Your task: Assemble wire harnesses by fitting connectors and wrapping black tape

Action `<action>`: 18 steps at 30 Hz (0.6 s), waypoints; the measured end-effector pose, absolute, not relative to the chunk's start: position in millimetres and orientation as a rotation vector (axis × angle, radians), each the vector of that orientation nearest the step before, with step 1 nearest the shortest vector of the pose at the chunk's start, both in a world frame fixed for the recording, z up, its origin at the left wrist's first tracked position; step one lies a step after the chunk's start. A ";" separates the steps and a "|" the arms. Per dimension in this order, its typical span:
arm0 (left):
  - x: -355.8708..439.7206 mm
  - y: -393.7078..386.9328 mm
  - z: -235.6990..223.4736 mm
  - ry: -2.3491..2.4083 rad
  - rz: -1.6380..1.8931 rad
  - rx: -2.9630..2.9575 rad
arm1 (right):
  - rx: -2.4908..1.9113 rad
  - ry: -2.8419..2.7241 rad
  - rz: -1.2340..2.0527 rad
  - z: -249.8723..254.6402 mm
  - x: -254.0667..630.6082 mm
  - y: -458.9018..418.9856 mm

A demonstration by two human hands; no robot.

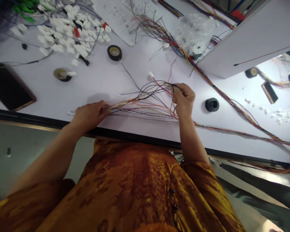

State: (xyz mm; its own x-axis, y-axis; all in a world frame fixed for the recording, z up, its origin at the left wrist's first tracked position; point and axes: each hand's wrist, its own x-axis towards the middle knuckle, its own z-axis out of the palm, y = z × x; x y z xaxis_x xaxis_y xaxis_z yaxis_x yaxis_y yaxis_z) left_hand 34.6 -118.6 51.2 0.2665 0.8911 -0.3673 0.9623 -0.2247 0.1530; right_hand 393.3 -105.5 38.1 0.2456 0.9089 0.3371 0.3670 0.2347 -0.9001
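Note:
A bundle of thin coloured wires (145, 103) lies spread across the white table (99, 83) in front of me. My left hand (90, 114) is closed around one end of the bundle near the table's front edge. My right hand (183, 98) pinches several wires where they loop up, fingers pressed together. A small white connector (151, 75) hangs on a red wire just beyond the loop. The wire harness (232, 100) runs on to the right and far side of the table.
A pile of white connectors (72, 29) lies at the far left. Black tape rolls (114, 52) (212, 104) and a tan roll (61, 74) sit around the wires. A dark phone (9, 87) lies at left. A white board (251, 35) and a plastic bag (195, 30) are at the far right.

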 end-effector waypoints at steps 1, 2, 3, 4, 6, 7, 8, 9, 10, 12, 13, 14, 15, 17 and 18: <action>35.9 -125.2 63.9 1.662 -0.224 2.243 | -1.334 -1.307 0.616 40.3 392.4 -106.8; 41.6 -133.5 76.9 1.573 -0.112 2.325 | -1.328 -1.323 0.655 43.0 389.4 -108.4; 52.0 -142.7 88.5 1.454 0.087 2.403 | -1.323 -1.378 0.690 45.8 384.2 -110.3; 66.9 -151.7 97.0 1.197 0.249 2.446 | -1.315 -1.466 0.717 48.6 377.2 -112.3; 105.7 -163.5 99.0 0.586 0.341 2.457 | -1.283 -1.707 0.744 53.7 360.7 -116.1; 126.0 -164.4 91.6 0.483 0.347 2.475 | -1.262 -1.843 0.739 56.0 353.2 -117.9; 144.2 -161.6 79.6 0.517 0.344 2.504 | -1.245 -1.975 0.724 58.6 347.6 -119.7; 158.6 -155.8 64.5 0.632 0.317 2.531 | -1.238 -2.090 0.699 61.8 344.9 -121.5; 168.2 -148.0 48.3 0.805 0.264 2.534 | -1.240 -2.178 0.667 65.9 345.8 -123.2; 173.0 -132.2 20.2 1.046 0.207 2.498 | -1.253 -2.228 0.576 77.4 359.1 -126.3; 170.1 -126.8 10.7 1.138 0.210 2.470 | -1.264 -2.165 0.504 84.5 370.4 -127.8; 165.4 -124.1 5.0 1.194 0.226 2.445 | -1.276 -2.053 0.421 91.9 383.3 -129.0; 160.4 -124.2 2.9 1.227 0.249 2.422 | -1.293 -1.904 0.339 99.0 396.1 -130.1; 153.5 -131.8 7.5 1.260 0.288 2.374 | -1.335 -1.542 0.243 109.3 414.9 -130.7; 152.8 -137.8 12.7 1.268 0.304 2.349 | -1.339 -1.357 0.230 111.4 418.4 -130.0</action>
State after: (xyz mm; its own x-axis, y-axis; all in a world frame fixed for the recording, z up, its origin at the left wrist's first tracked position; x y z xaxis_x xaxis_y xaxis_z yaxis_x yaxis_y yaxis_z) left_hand 152.8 -137.8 12.7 0.5524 0.8333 -0.0195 0.7337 -0.4750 0.4858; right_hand 418.4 -130.0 111.4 0.3103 0.7738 0.5522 0.5491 0.3283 -0.7686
